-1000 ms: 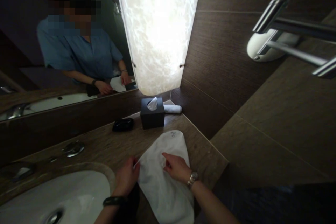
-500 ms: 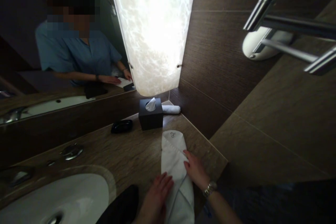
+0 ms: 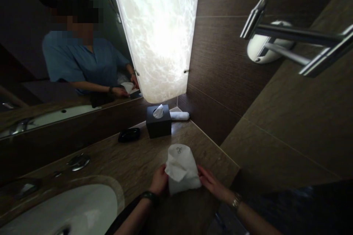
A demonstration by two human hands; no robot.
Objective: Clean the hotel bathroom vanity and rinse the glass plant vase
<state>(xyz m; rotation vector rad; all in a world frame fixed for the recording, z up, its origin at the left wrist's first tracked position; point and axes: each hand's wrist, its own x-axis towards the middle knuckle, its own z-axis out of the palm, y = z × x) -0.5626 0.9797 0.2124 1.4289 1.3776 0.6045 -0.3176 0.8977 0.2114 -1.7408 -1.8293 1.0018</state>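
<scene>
A white folded towel (image 3: 184,180) with a small dark emblem at its far end lies over the stone counter. Its near part is doubled back, making a short bundle with a loose flap on the left. My left hand (image 3: 159,180) grips the left edge, its fingertips partly hidden by the cloth. From the other side, my right hand (image 3: 209,180) holds the right edge, thumb and fingers closed on the fabric.
Behind the towel stand a dark tissue box (image 3: 159,126) and a rolled white cloth (image 3: 180,116). A black dish (image 3: 129,134), a tap handle (image 3: 78,162) and a white sink (image 3: 91,202) are at left. Chrome wall fittings (image 3: 292,40) jut out at upper right.
The long towel has been folded into a shorter bundle, its near end brought away from me. Both hands went from lying on the towel to gripping its sides.
</scene>
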